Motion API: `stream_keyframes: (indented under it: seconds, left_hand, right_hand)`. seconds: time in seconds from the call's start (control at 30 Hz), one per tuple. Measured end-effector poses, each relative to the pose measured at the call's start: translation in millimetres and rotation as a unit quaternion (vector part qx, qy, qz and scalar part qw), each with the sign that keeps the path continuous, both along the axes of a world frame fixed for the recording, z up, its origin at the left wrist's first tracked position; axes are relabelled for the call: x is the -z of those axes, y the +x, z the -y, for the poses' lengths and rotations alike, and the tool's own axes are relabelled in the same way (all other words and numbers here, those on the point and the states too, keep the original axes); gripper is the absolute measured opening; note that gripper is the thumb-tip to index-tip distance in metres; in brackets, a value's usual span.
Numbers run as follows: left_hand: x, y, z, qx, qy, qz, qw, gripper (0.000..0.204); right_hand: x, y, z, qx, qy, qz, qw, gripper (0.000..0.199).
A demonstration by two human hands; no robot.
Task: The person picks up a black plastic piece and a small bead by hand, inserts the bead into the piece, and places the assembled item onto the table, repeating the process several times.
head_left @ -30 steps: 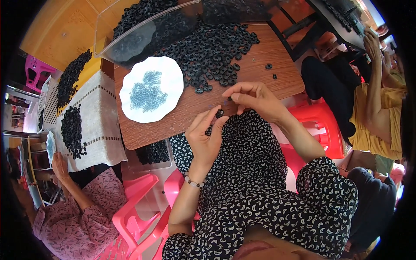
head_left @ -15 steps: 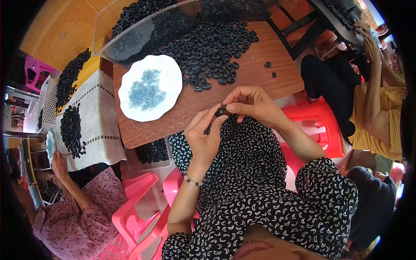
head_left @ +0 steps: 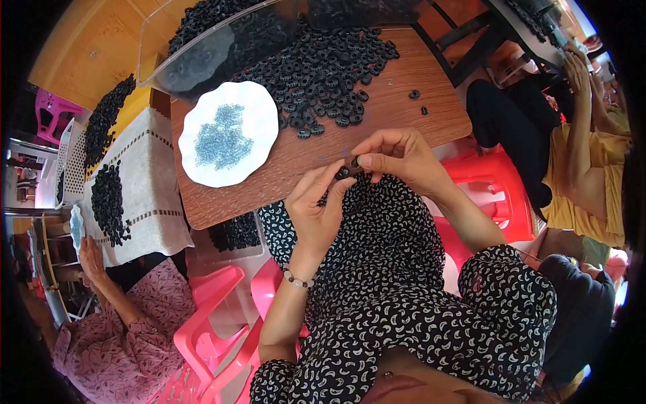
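My left hand (head_left: pixel 315 210) pinches a small black plastic part (head_left: pixel 344 173) between thumb and fingers, just over the table's near edge. My right hand (head_left: pixel 407 165) meets it from the right, its thumb and fingertips closed on the part's right end. Whether a smaller piece sits between the right fingertips is hidden. Left of my hands, a white scalloped plate (head_left: pixel 262 104) carries a patch of tiny pale blue-grey, bead-like pieces (head_left: pixel 224 138). Beyond the hands spreads a heap of similar black parts (head_left: pixel 323 74) on the brown wooden table (head_left: pixel 296 182).
A clear plastic bin (head_left: pixel 222 60) full of black parts stands at the back. Two loose parts (head_left: pixel 414 94) lie at the table's right. On the left, a person works beside a cloth-covered table (head_left: pixel 151 182); others sit at the right. A red stool (head_left: pixel 494 195) stands by my right arm.
My fingers have shifted slightly on the black part, and my right hand sits a little differently. The table and plate appear slightly further left and up in the picture.
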State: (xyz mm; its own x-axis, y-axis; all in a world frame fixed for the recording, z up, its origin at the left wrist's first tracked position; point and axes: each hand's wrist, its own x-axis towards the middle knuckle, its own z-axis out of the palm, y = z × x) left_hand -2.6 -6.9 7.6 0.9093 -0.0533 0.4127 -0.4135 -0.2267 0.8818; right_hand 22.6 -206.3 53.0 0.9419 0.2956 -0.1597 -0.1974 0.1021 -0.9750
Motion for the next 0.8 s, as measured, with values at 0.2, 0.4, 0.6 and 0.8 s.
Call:
stream_keyframes:
  seconds: [0.2,0.4,0.6,0.8]
  left_hand:
    - [1.6,0.1,0.3,-0.004,0.011,0.024,1.000,0.028]
    - [1.8,-0.3,-0.5,-0.011,0.036,0.048,0.998,0.029]
    - [1.7,-0.8,0.5,-0.012,0.045,0.059,0.997,0.031]
    - [2.6,-0.2,1.7,-0.014,0.051,0.065,0.996,0.031]
  right_hand:
    - [-3.2,-1.6,-3.3,-0.002,-0.046,0.029,0.999,0.019]
    - [6.4,-4.0,-7.0,0.012,-0.051,0.067,0.996,0.015]
    - [2.1,-7.1,-9.1,0.024,-0.106,0.095,0.990,0.013]
    - [0.8,-8.4,-10.2,0.031,-0.144,0.106,0.983,0.011]
